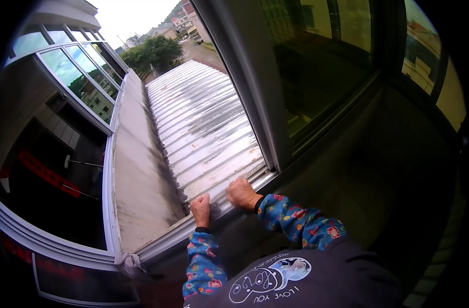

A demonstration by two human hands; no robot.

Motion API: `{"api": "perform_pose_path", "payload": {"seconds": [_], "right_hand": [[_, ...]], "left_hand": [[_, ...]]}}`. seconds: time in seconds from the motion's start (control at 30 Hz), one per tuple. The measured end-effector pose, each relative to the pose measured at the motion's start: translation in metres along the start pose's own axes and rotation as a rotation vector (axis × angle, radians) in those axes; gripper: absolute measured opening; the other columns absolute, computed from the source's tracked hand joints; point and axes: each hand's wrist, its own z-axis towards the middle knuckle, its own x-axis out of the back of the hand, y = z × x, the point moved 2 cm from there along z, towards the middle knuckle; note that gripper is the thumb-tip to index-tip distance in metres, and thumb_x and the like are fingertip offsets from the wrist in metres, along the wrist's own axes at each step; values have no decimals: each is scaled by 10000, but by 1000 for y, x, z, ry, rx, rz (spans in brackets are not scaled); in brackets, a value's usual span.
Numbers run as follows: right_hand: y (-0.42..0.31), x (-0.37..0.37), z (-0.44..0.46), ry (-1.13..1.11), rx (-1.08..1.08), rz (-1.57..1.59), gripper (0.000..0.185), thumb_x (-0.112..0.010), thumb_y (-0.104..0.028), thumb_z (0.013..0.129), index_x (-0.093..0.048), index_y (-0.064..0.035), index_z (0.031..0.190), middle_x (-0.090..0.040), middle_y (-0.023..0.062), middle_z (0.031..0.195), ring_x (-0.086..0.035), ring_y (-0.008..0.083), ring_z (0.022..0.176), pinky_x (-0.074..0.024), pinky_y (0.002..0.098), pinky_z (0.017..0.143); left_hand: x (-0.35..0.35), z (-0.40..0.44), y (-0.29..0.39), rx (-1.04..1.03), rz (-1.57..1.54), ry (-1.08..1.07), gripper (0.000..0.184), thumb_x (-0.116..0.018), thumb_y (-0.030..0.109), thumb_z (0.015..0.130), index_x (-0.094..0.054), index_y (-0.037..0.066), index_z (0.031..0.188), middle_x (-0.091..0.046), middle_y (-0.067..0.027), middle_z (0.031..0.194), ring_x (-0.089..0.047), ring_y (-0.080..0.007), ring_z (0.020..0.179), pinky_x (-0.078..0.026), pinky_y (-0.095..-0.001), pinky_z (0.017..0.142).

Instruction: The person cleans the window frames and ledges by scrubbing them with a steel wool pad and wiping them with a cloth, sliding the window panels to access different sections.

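Note:
My left hand (pixel 200 209) is closed in a fist over the metal window sill (pixel 180 233), with the thumb side up. Close beside it, to the right, my right hand (pixel 242 192) is also closed, above the sill track near the sliding window's frame (pixel 255 97). A small dark patch shows between the two hands; what it is I cannot make out. Whatever my fingers hold, if anything, is hidden. Blue flowered sleeves (pixel 301 220) with dark cuffs cover both forearms.
Beyond the opening lies a corrugated metal roof (pixel 203 123), next to a stained wall ledge (pixel 137 164). A greyish rag (pixel 129 262) hangs over the frame corner at left. A tinted glass pane (pixel 321 61) stands at right. Trees (pixel 155 51) and buildings are outside.

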Motion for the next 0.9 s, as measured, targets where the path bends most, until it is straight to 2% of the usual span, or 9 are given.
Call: {"api": "perform_pose_path", "payload": {"seconds": [0.03, 0.37, 0.5, 0.53, 0.63, 0.7, 0.73, 0.83, 0.9], "right_hand": [[-1, 1, -1, -11, -1, -3, 188, -627, -246, 808, -717, -85, 843, -665, 119, 904, -587, 323, 944, -432, 473, 880], [-1, -3, -1, 24, 40, -63, 182, -596, -256, 836, -710, -119, 798, -662, 76, 887, -611, 265, 928, -420, 459, 814], [-8, 3, -2, 15, 111, -207, 182, -585, -260, 850, -698, -122, 813, -661, 74, 896, -609, 259, 937, -400, 487, 837], [-9, 4, -1, -28, 104, -220, 178, -582, -254, 856, -687, -113, 834, -655, 78, 903, -604, 260, 954, -389, 504, 857], [-13, -8, 4, -133, 72, -167, 167, -595, -213, 844, -674, -79, 903, -653, 110, 931, -604, 306, 964, -408, 507, 866], [-23, -13, 12, -218, 51, -48, 178, -603, -192, 835, -668, -64, 938, -653, 127, 951, -605, 334, 949, -425, 497, 860], [-32, -3, 14, -281, 43, 51, 250, -581, -120, 818, -643, -12, 1035, -642, 197, 1051, -594, 391, 1001, -454, 473, 892], [-42, -8, 10, -106, 132, 473, 366, -538, -86, 830, -585, 23, 1177, -627, 224, 1131, -598, 355, 1071, -470, 410, 931], [-59, -6, 14, -267, 27, 844, 442, -533, -134, 896, -500, 24, 1308, -611, 170, 1160, -585, 226, 1069, -471, 321, 929]], "left_hand": [[-2, 0, 2, -10, 24, 11, 455, -651, 295, 859, -449, -35, 621, -265, -84, 597, -319, -104, 559, -328, -370, 509], [-3, -7, 21, -36, -27, 10, 467, -636, 292, 867, -433, -27, 593, -298, -105, 550, -305, -134, 538, -313, -402, 511], [-7, -11, 39, -95, 45, -72, 439, -601, 364, 885, -570, -16, 669, -530, -212, 621, -528, -295, 548, -411, -427, 573], [-6, -13, 48, -89, 164, -123, 429, -569, 404, 897, -626, 9, 739, -620, -218, 735, -604, -384, 685, -456, -436, 626], [-6, -19, 59, -153, 165, -228, 418, -543, 399, 911, -636, 26, 749, -634, -213, 762, -610, -403, 730, -467, -443, 647], [-3, -22, 60, -169, 37, -214, 393, -529, 349, 930, -625, 6, 763, -648, -195, 771, -621, -350, 710, -469, -420, 646], [-4, -22, 53, -173, -57, -170, 391, -524, 335, 940, -613, 1, 756, -644, -176, 741, -617, -315, 684, -467, -405, 633], [7, -16, 31, 42, -382, -23, 362, -500, 289, 979, -552, 21, 741, -550, -43, 644, -540, -151, 616, -446, -329, 582], [10, -17, 24, 205, -674, 192, 334, -486, 279, 990, -526, 50, 750, -506, -12, 673, -488, -118, 599, -433, -303, 565]]}}
